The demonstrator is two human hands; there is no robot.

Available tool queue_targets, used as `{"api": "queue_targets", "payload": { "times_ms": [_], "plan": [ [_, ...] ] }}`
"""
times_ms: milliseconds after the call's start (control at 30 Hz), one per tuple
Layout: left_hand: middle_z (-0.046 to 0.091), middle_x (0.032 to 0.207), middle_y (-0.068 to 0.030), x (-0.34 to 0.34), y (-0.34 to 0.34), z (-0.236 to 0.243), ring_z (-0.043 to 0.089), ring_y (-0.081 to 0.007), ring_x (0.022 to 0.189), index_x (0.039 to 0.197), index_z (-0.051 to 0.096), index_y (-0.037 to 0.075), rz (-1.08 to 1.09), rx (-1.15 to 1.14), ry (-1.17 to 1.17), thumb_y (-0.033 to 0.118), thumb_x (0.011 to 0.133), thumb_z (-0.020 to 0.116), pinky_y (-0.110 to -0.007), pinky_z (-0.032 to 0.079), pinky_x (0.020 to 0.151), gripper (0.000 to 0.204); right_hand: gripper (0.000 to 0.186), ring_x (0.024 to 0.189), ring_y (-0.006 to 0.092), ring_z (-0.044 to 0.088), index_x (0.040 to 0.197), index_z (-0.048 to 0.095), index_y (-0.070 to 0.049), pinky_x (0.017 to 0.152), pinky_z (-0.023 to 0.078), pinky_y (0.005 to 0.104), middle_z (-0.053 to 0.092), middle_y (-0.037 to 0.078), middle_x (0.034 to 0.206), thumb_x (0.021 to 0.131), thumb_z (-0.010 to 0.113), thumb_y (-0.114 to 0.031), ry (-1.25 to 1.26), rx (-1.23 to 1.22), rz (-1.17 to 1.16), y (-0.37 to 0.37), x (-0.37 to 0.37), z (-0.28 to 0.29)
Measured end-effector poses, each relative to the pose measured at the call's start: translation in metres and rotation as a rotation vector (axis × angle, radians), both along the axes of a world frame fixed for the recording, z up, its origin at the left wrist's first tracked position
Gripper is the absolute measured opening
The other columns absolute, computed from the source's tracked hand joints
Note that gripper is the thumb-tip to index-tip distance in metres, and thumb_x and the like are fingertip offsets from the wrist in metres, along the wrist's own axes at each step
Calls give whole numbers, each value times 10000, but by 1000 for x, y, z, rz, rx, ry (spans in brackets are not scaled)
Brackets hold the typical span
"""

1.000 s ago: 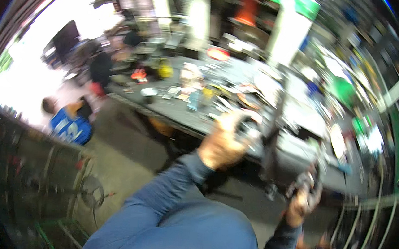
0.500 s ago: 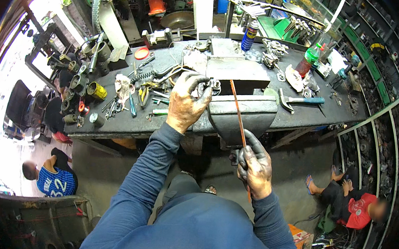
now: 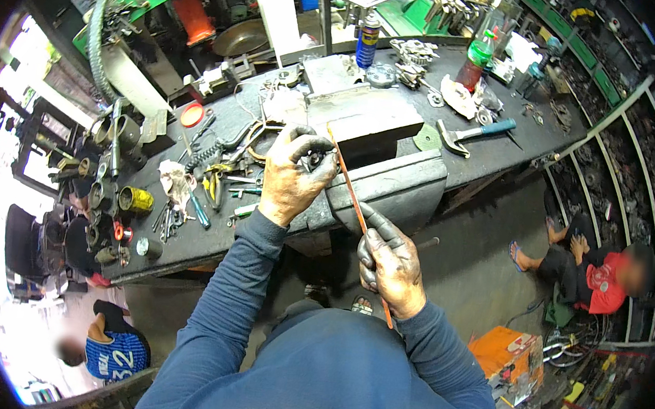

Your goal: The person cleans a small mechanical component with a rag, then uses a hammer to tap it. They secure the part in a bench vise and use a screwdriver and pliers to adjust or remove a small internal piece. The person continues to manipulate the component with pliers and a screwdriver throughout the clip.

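My left hand (image 3: 292,176) is curled over the bench vise, fingers pinched round a small metal part (image 3: 314,159), mostly hidden by them. My right hand (image 3: 391,266) grips a long, thin, rust-coloured rod (image 3: 350,189) that slants up past my left fingertips; whether it touches the part I cannot tell. Beneath is the big vise (image 3: 391,188) with a pale upper jaw (image 3: 366,114). To its right lie a round green pad (image 3: 427,138) and a hammer (image 3: 474,133) with a teal handle. Left of it are pliers (image 3: 212,187), a yellow can (image 3: 135,200) and scattered tools.
The cluttered bench (image 3: 495,161) holds a blue spray can (image 3: 366,44) and a bottle of red liquid (image 3: 475,62). A person in blue (image 3: 116,351) is low at left; one in red (image 3: 601,279) sits by right-hand shelves. An orange box (image 3: 505,352) stands below.
The view has steadied and shifted since the blurred first frame. Since half a second ago the rod's upper end has come nearer my left fingers, and both hands sit further left in view.
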State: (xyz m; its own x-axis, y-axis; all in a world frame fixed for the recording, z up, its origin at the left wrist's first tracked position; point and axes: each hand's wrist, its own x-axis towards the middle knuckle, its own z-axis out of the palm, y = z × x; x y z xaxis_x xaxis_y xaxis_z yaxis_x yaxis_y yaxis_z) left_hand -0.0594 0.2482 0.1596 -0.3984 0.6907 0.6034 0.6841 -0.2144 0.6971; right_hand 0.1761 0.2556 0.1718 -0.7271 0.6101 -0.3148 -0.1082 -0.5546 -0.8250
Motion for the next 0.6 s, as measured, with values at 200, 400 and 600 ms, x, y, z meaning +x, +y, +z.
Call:
{"api": "queue_targets", "payload": {
  "times_ms": [200, 400, 600],
  "plan": [
    [620, 958, -101, 2, 7, -14, 626, -184, 770, 975, 730, 16, -30, 98, -60, 52, 845, 801, -314, 518, 679, 153, 453, 586, 18, 372, 1565, 507, -74, 499, 351, 188, 458, -74, 757, 1115, 503, -126, -11, 35, -78, -15, -10, 6],
    [606, 968, -95, -2, 8, -15, 607, -177, 762, 980, 724, 19, -55, 158, 44, 30, 859, 794, -304, 508, 669, 140, 452, 581, 16, 352, 1563, 520, -92, 478, 323, 189, 422, -92, 745, 1112, 514, -114, 21, -72, -110, -18, -16, 8],
    [609, 974, -80, -2, 6, -12, 577, -167, 792, 980, 731, 12, -64, 144, 57, 31, 862, 791, -293, 483, 684, 133, 460, 521, 32, 330, 1569, 504, -67, 443, 310, 207, 413, -55, 709, 1115, 498, -140, 3, -88, -127, -20, -30, 8]
  ]
}}
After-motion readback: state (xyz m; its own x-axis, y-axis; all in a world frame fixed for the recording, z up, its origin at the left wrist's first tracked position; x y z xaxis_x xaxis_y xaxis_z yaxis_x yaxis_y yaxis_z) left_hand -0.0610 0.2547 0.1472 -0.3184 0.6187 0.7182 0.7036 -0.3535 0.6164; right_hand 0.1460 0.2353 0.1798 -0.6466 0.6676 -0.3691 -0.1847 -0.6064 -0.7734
